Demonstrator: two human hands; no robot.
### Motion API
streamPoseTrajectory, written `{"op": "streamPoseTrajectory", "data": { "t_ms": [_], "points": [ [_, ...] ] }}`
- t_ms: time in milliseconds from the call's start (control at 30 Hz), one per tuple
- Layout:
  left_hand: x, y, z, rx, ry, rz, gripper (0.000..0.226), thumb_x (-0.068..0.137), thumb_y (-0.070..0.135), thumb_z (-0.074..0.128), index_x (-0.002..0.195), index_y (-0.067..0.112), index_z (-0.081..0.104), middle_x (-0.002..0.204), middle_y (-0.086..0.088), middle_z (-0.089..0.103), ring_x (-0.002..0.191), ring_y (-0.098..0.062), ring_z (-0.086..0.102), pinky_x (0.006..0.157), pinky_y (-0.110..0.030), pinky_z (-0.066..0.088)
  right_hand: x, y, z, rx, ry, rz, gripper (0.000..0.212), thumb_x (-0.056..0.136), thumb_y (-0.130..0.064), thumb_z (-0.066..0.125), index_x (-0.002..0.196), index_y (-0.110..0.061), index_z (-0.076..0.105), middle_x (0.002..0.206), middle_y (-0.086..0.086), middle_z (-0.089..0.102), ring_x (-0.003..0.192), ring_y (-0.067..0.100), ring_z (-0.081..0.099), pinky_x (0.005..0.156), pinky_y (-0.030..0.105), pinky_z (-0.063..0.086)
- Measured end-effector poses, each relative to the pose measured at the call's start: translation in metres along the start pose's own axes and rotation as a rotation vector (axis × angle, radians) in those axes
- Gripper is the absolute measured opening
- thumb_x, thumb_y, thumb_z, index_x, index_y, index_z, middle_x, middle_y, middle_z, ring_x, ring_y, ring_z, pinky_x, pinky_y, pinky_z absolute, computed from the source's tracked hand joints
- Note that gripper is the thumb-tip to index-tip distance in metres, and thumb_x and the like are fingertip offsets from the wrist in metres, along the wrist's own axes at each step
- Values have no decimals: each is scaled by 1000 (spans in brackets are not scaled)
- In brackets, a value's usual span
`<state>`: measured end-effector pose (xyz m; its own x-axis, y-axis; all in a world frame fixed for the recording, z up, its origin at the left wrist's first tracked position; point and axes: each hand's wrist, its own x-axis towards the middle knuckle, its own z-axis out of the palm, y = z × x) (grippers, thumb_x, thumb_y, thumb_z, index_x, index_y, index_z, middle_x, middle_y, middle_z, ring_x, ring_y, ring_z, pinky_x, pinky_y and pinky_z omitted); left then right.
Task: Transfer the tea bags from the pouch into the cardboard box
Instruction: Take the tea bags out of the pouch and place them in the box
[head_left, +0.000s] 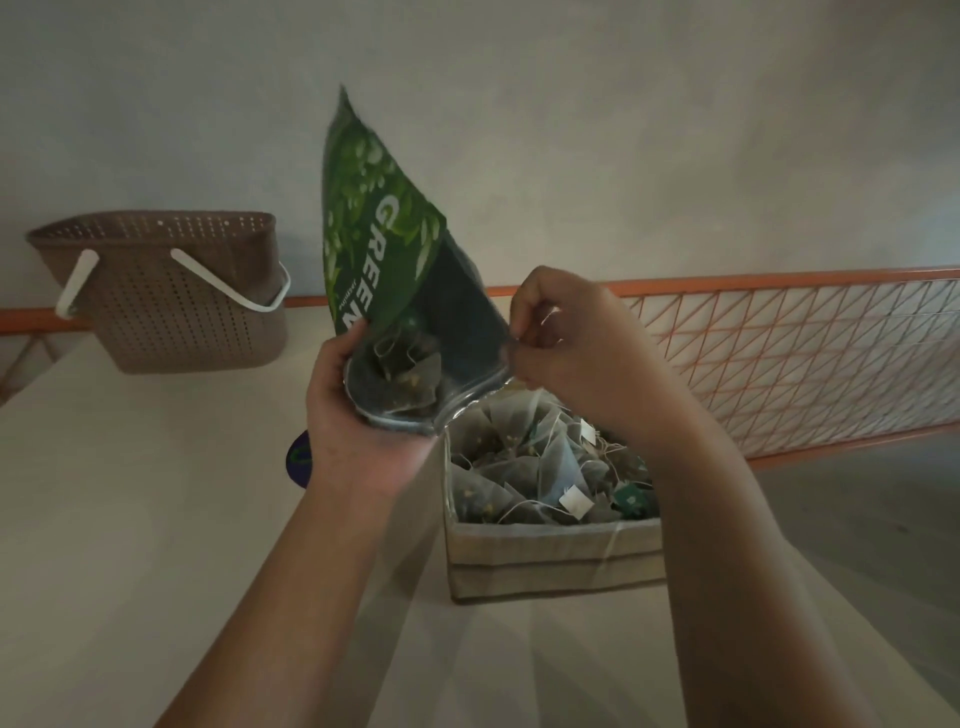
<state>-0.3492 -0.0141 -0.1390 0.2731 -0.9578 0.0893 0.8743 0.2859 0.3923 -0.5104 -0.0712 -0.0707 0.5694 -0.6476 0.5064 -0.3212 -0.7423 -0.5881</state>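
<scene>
While the light is dim over this pale table (130, 519), we start far left with a brown perforated basket (171, 296) standing at the table's back edge, its white handle (234, 286) folded down across the front. Just right of it, low on the tabletop, a dark blue round object (298, 457) peeks out from behind the wrist, too hidden to identify.

Now the left hand (358, 421), and it's cupped under the lower left rim of the green pouch (379, 234), fingers wrapped round the edge in a firm hold. That pouch is tipped upside down, closed end pointing high toward the wall, mouth facing down and toward the camera, spread wide. Inside the opening, a few mesh tea bags (410, 374) sit right at the lip.

Over to the right hand (561, 338), knuckles up, fingertips pinching the right corner of the pouch mouth and pulling it open. Both hands on the pouch, then, holding it in the air.

Directly below and slightly right, the cardboard box (550, 561) stands on the table, open at the top, the pouch mouth hanging over its far left corner. It's heaped with pyramid tea bags, strings and small white tags tangled across the pile, a green tag near the right side.

Far right, an orange wire-mesh rail (805, 353) runs along the table's back edge.
</scene>
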Motion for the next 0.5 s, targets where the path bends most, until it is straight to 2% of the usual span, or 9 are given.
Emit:
{"op": "streamPoseTrajectory", "data": {
  "t_ms": [67, 100, 200, 333, 367, 433, 500],
  "points": [
    [0, -4, -1, -11, 91, -4, 31, 83, 36, 63, 98, 18, 83, 135, -3, 65, 134, -25, 52, 119, -43, 33, 0, 4, 5, -78, -49, 22, 23, 80, -16, 76, 78, -30, 57, 96, -9, 56, 80, 7, 56, 69, 19, 46],
    [-1, -5, 1, -20, 111, -11, 33, 81, 37, 64, 98, 17, 84, 135, -6, 68, 133, -28, 55, 116, -44, 38, 0, 5, 7, -66, -76, 39, 18, 80, -21, 77, 82, -29, 61, 104, -9, 52, 87, 6, 53, 75, 18, 45],
    [-3, -6, 4, -31, 158, 5, 38, 74, 37, 64, 96, 15, 84, 127, -11, 72, 126, -30, 62, 103, -41, 50, -2, 5, 15, -49, -165, 101, 16, 82, -38, 74, 96, -36, 69, 117, -8, 44, 102, 7, 45, 95, 26, 44],
    [-3, -7, 5, -56, 106, -31, 46, 75, 37, 63, 113, 15, 76, 132, -6, 70, 116, -24, 68, 91, -28, 54, -5, -4, 40, -167, -224, 204, 42, 85, -62, 59, 121, -41, 62, 123, -3, 37, 115, 20, 44, 100, 37, 43],
    [-3, -8, 5, -54, 90, -41, 49, 75, 36, 63, 118, 16, 74, 138, -4, 66, 121, -22, 65, 99, -26, 50, -6, -7, 47, -202, -222, 197, 42, 86, -62, 59, 120, -38, 62, 127, -1, 38, 116, 22, 44, 99, 38, 43],
    [-3, -8, 5, -36, 100, -33, 49, 77, 36, 62, 122, 18, 71, 145, -2, 61, 135, -20, 56, 115, -32, 38, -8, -12, 54, -268, -202, 162, 36, 87, -54, 62, 114, -31, 64, 127, 0, 41, 115, 20, 43, 92, 35, 43],
    [-2, -7, 4, -41, 98, -20, 54, 78, 37, 62, 128, 16, 70, 141, -2, 64, 135, -21, 56, 116, -37, 38, -7, -15, 52, -265, -187, 129, 22, 88, -43, 65, 104, -27, 64, 120, -1, 47, 109, 18, 47, 88, 31, 46]
  ]
}}
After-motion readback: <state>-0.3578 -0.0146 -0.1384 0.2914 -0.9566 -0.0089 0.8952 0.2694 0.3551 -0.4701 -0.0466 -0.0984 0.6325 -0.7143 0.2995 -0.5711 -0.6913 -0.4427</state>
